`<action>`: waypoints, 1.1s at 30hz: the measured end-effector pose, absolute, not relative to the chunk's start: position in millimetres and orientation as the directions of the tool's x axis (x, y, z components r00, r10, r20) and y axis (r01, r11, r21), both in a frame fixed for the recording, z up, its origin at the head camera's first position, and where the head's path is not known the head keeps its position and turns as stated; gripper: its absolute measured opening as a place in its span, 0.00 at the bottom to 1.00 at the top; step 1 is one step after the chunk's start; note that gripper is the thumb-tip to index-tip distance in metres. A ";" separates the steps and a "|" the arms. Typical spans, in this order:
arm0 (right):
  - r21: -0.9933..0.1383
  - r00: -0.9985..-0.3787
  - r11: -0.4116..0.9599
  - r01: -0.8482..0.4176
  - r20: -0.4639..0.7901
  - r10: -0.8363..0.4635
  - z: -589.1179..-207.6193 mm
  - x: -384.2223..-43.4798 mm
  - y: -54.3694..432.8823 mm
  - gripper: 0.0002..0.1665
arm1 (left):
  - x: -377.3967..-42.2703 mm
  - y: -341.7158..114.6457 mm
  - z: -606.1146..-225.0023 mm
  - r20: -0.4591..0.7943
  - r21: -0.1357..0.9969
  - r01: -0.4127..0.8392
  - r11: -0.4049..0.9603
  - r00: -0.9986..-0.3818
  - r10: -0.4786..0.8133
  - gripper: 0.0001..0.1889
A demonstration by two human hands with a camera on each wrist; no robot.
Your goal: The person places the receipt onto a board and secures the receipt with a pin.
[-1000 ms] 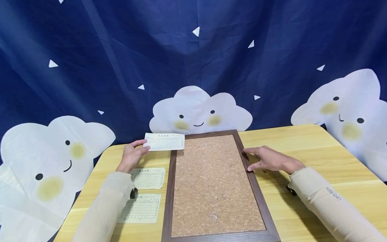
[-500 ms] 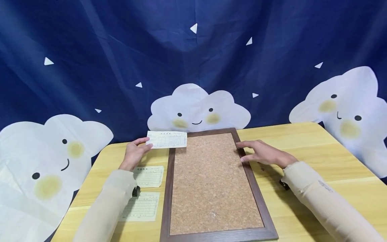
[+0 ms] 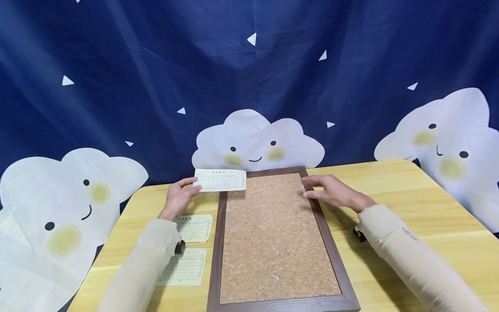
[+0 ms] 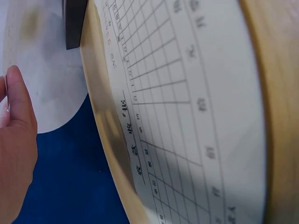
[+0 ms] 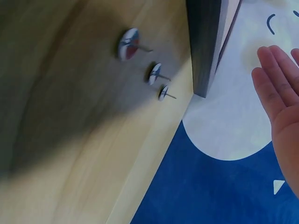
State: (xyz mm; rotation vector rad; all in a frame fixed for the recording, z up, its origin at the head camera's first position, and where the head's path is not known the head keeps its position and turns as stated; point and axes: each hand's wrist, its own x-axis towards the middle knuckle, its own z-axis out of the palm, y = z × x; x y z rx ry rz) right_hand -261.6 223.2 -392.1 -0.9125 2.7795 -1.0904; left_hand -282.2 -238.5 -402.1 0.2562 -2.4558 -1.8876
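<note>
In the head view my left hand (image 3: 180,198) pinches a printed paper form (image 3: 220,180) by its left end, between thumb and fingers. The form's right end overlaps the top left corner of a cork board (image 3: 277,242) with a dark wooden frame. My right hand (image 3: 337,192) reaches over the board's right side, thumb and forefinger apart with nothing seen between them. Its fingers (image 5: 275,74) look straight in the right wrist view. On the table by the frame's right side lie three thumbtacks (image 5: 155,73), points sticking out sideways.
Two more forms, an upper one (image 3: 196,228) and a lower one (image 3: 185,268), lie left of the board, partly under my left forearm. The light wooden table (image 3: 390,186) ends at a dark blue curtain (image 3: 288,78) printed with white clouds.
My left hand has carried the form a little to the right, further over the board's corner. My right hand has moved left and slightly up, from the frame's edge toward the cork.
</note>
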 end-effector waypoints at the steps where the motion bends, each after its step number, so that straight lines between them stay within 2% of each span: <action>1: -0.635 -0.832 0.580 -0.511 0.195 -0.520 -392.1 -262.7 222.1 0.31 | -282.3 -238.3 -402.7 -0.071 0.962 -0.108 0.250 -0.986 -0.153 0.24; 8: -0.666 -0.836 0.542 -0.513 0.242 -0.493 -390.9 -268.7 216.5 0.26 | -282.4 -236.0 -405.1 -0.052 0.972 -0.085 0.219 -0.987 -0.153 0.23; 20: -0.746 -0.859 0.490 -0.451 0.214 -0.465 -386.7 -273.1 207.8 0.27 | -282.2 -227.6 -403.5 -0.041 0.971 -0.074 0.226 -0.988 -0.149 0.22; 33: -0.775 -0.862 0.461 -0.434 0.208 -0.462 -387.5 -281.5 196.0 0.28 | -284.1 -218.5 -402.8 -0.031 0.982 -0.058 0.178 -0.988 -0.150 0.22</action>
